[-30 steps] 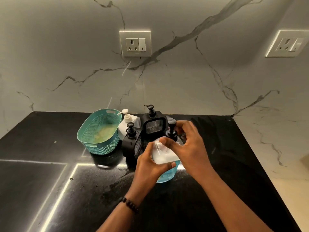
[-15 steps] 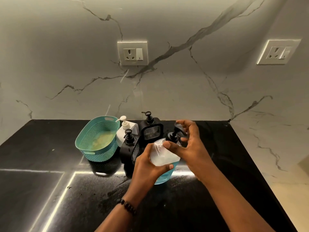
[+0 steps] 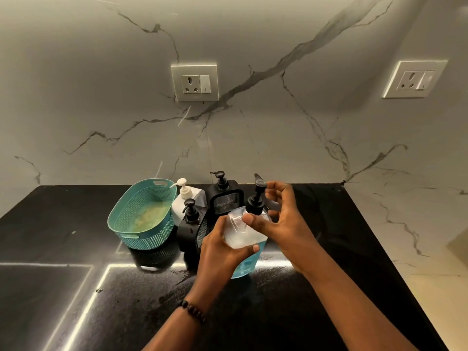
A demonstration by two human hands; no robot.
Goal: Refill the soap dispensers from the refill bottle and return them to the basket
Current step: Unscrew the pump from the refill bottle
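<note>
My left hand grips a clear bottle with blue liquid low inside it, standing on the black counter. The bottle's black pump sits on its neck, nozzle raised. My right hand is at the pump: the thumb touches its collar and the curled fingers reach round behind it. Left of the bottle stand two black dispensers and a white pump bottle. A teal basket stands at the left with no bottle in it.
The counter ends at a marble wall behind, with a socket above the bottles and another socket on the right wall. A wet patch lies on the counter in front of the bottles. A pale marble surface borders the counter's right side.
The pump stands higher above the bottle's neck than before, and my right hand's fingers have shifted round it. My left hand has kept its grip on the bottle.
</note>
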